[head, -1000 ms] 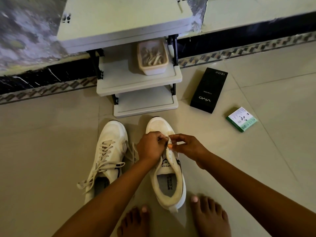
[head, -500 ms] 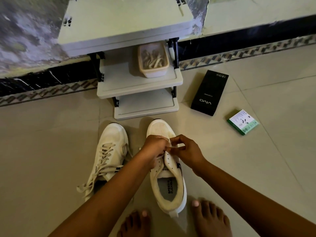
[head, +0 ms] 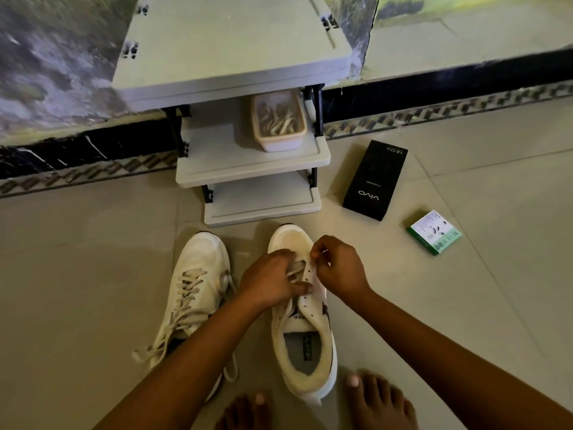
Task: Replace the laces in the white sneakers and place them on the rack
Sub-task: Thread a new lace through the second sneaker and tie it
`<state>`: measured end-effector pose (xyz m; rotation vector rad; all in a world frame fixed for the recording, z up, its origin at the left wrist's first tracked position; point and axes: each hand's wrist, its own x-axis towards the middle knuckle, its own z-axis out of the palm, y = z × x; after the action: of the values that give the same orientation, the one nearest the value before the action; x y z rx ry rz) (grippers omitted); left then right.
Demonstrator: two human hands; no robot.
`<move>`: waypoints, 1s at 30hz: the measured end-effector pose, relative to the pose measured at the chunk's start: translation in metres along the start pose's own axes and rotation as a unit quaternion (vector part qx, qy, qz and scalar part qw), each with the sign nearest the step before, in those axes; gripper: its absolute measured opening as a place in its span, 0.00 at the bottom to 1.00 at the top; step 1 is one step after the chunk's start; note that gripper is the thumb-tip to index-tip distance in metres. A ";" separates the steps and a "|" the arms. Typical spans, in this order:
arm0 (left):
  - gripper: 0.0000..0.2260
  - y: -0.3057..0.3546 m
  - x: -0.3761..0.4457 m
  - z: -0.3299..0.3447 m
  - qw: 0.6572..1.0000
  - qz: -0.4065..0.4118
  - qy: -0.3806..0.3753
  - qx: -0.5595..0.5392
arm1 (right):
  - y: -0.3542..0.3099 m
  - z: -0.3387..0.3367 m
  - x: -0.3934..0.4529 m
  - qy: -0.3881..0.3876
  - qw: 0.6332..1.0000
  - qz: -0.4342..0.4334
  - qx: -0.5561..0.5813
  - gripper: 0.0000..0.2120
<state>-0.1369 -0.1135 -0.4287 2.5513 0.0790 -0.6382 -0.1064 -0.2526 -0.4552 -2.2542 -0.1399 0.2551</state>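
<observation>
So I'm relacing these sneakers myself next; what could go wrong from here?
The left hand covers the eyelets while the right hand pinches the lace, so an eyelet may get skipped. The other sneaker has loose lace ends trailing on the floor, easy to snag.

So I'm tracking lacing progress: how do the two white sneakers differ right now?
The left sneaker is laced, loose ends trailing on the floor; the right sneaker shows bare eyelets. Nobody touches the left sneaker; the left hand and right hand work on the right sneaker. Both point toward the rack.
</observation>
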 end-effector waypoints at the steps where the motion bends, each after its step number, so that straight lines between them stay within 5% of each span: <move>1: 0.35 0.000 0.000 -0.002 1.000 0.004 -0.001 0.006 | -0.006 -0.008 0.003 0.016 1.000 -0.006 0.011 0.08; 4: 0.35 -0.001 -0.002 -0.003 1.000 0.003 -0.012 0.000 | -0.040 -0.037 0.012 0.038 0.976 0.050 0.210 0.08; 7: 0.35 -0.004 -0.002 -0.004 1.000 0.003 -0.023 0.015 | -0.066 -0.064 0.020 0.002 0.864 0.118 0.489 0.09; 8: 0.35 -0.004 -0.001 -0.005 1.000 0.005 -0.026 0.015 | -0.069 -0.068 0.021 -0.003 0.861 0.122 0.494 0.09; 10: 0.36 -0.006 -0.001 -0.007 0.999 0.013 -0.033 0.013 | -0.058 -0.059 0.020 -0.011 0.943 0.100 0.316 0.06; 11: 0.36 -0.009 -0.001 -0.008 0.999 0.015 -0.033 0.008 | -0.047 -0.048 0.019 -0.035 0.992 0.054 0.112 0.06; 13: 0.37 -0.013 0.000 -0.008 0.999 0.013 -0.031 -0.007 | -0.017 -0.025 0.013 -0.121 0.961 -0.030 -0.246 0.14; 15: 0.37 -0.015 0.002 -0.007 0.999 0.013 -0.038 -0.006 | -0.002 -0.013 0.010 -0.162 0.935 -0.036 -0.313 0.16; 18: 0.34 -0.014 0.003 -0.008 0.998 0.036 -0.045 0.018 | -0.016 -0.026 0.017 -0.173 0.967 -0.028 -0.183 0.12; 20: 0.34 -0.014 0.002 -0.005 0.998 0.036 -0.041 0.011 | -0.043 -0.051 0.019 -0.172 0.984 0.004 0.054 0.09; 21: 0.35 -0.015 0.000 -0.003 0.999 0.028 -0.038 0.007 | -0.062 -0.067 0.015 -0.172 0.956 0.016 0.238 0.08; 23: 0.36 -0.015 -0.003 -0.002 0.999 0.018 -0.031 0.011 | -0.097 -0.107 0.010 -0.178 0.809 -0.037 0.559 0.08; 24: 0.37 -0.014 -0.004 -0.002 0.999 0.015 -0.030 0.013 | -0.112 -0.121 0.009 -0.184 0.761 -0.068 0.618 0.09; 25: 0.37 -0.014 -0.004 -0.001 0.999 0.010 -0.034 0.014 | -0.121 -0.127 0.008 -0.171 0.766 -0.083 0.615 0.11; 27: 0.37 -0.014 -0.003 -0.003 0.999 0.004 -0.035 0.015 | -0.122 -0.115 0.013 -0.100 0.879 -0.015 0.467 0.14; 29: 0.37 -0.014 -0.004 -0.003 0.999 -0.003 -0.031 0.010 | -0.102 -0.081 0.017 -0.055 0.981 0.054 0.179 0.10; 30: 0.36 -0.014 -0.004 -0.002 1.000 -0.002 -0.026 0.008 | -0.084 -0.062 0.017 -0.078 0.995 0.057 0.020 0.12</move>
<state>-0.1417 -0.1003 -0.4318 2.5497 0.0613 -0.7089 -0.0772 -0.2422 -0.3540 -2.2047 -0.0874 0.4912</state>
